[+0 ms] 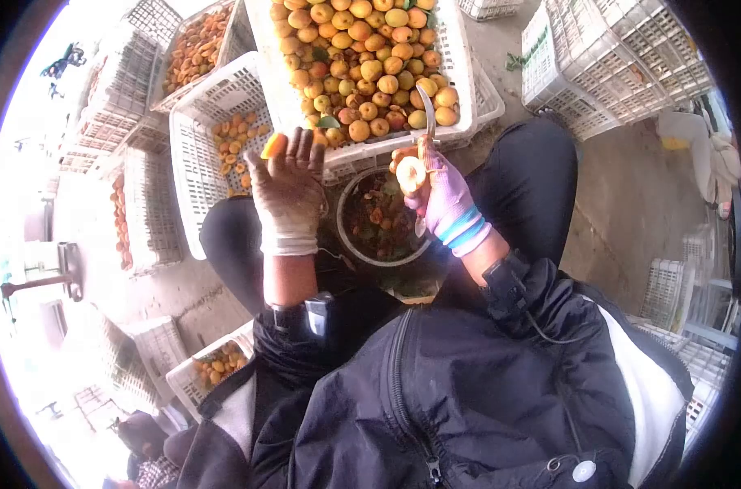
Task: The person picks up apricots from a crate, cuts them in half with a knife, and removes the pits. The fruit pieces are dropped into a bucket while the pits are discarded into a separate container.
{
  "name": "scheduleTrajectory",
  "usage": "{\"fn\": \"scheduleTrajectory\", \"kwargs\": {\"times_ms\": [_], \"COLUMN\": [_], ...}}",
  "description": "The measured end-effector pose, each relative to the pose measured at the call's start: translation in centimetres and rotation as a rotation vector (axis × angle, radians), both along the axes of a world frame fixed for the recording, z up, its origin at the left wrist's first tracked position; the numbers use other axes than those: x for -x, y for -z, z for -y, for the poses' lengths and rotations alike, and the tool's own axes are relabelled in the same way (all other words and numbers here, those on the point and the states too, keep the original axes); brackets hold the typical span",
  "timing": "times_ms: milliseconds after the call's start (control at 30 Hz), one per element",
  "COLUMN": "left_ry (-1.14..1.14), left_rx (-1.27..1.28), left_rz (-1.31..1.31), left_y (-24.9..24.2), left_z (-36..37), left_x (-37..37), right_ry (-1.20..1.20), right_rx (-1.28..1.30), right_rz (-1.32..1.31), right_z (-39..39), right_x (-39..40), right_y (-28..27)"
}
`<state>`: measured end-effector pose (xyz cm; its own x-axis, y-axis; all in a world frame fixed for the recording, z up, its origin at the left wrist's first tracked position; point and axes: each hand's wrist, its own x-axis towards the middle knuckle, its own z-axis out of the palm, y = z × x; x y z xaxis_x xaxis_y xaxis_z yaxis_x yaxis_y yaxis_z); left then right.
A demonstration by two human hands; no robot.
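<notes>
My left hand (289,187), in a stained whitish glove, has its palm up and its fingers stretched out. A bright orange apricot piece (274,146) overlaps its fingertips beside the white crate of halves (193,138). My right hand (439,191), in a purple-and-blue-cuffed glove, grips a knife with a curved blade (426,110) pointing up. At the same hand's fingers is a cut apricot (411,174), its pale inside facing me. Ahead, a large white crate (362,151) is heaped with whole apricots (362,73). Between my knees stands a round tub (346,232) with dark scraps inside.
Stacked white crates stand at left (114,98) and upper right (623,57). Another crate at upper left holds orange apricot halves (197,49). A small crate of apricots (222,363) sits by my left side. Another person (146,440) is partly visible at lower left.
</notes>
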<state>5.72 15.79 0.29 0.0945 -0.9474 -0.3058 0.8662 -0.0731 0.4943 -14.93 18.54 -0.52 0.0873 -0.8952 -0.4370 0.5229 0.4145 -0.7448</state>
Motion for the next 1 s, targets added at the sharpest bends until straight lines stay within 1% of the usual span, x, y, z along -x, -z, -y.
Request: {"fn": "scheduleTrajectory", "kwargs": {"times_ms": [33,67,100,167,233,267,300,333,367,400,433,467,500,567,600,667,700,767,800,833,900,933,967,1000], "left_ry": [-0.094,-0.096,-0.036,0.120,0.388,0.524,0.656,0.592,0.592,0.622,0.651,0.614,0.614,0.575,0.578,0.658,0.659,0.668,0.594,0.593,0.385,0.383,0.375,0.366], "left_rx": [0.027,-0.025,-0.044,0.039,0.104,0.086,0.070,0.057,0.060,0.054,0.047,0.022,0.023,0.083,0.087,0.060,0.066,0.003,-0.059,-0.059,-0.257,-0.256,-0.211,-0.165], "left_rz": [0.018,0.015,0.095,0.254,0.580,0.473,0.363,0.324,0.325,0.363,0.402,0.438,0.443,0.449,0.453,0.348,0.355,0.329,0.403,0.407,0.188,0.190,0.127,0.065], "left_y": [0.0,0.4,0.9,4.7,3.6,3.5,3.4,3.2,3.2,3.0,2.7,2.5,2.7,3.4,3.5,3.5,2.8,1.6,2.4,3.4,4.5,4.6,4.7,4.3], "left_z": [0.7,0.9,0.6,-0.3,-2.8,-3.2,-3.5,-3.5,-3.4,-3.3,-3.2,-3.4,-3.4,-3.4,-3.4,-3.2,-3.3,-3.6,-3.6,-3.5,-3.3,-3.3,-3.3,-3.4], "left_x": [-0.6,-0.6,0.3,2.9,5.4,5.8,6.3,6.8,6.6,6.1,5.7,5.9,5.9,5.8,5.8,5.5,5.5,5.8,5.7,5.5,5.4,5.6,5.8,6.1], "right_ry": [0.039,-0.076,-0.013,0.052,0.108,0.019,0.073,0.047,0.021,0.022,0.054,0.090,0.094,0.022,0.028,-0.054,-0.047,0.088,0.131,0.116,0.124,0.150,0.149,0.140], "right_rx": [-0.007,0.069,0.125,0.193,0.246,0.362,0.538,0.503,0.470,0.473,0.650,0.826,0.826,0.724,0.726,0.724,0.729,0.639,0.590,0.438,0.346,0.332,0.336,0.347], "right_rz": [0.017,-0.034,-0.003,-0.092,-0.213,-0.347,-0.593,-0.650,-0.705,-0.703,-0.953,-1.204,-1.202,-1.092,-1.091,-1.013,-1.010,-0.658,-0.376,-0.299,-0.170,-0.181,-0.178,-0.084], "right_z": [0.3,0.4,0.6,1.0,0.9,0.9,1.2,1.0,0.8,1.0,1.3,1.5,1.5,1.4,1.4,1.6,1.5,1.1,1.9,1.7,1.7,2.1,2.2,2.3], "right_x": [-0.2,0.7,0.0,-0.6,-1.2,-0.8,-1.3,-1.0,-0.7,-0.6,-0.4,-0.2,-0.2,0.0,0.2,0.5,0.4,0.2,0.1,0.5,1.1,1.3,1.3,1.2], "right_y": [0.2,0.8,0.6,1.0,1.5,2.2,2.3,2.1,1.9,2.0,2.0,2.1,2.0,1.9,1.9,1.8,1.2,0.1,1.8,-0.1,-2.0,-1.8,-2.0,-2.3]}}
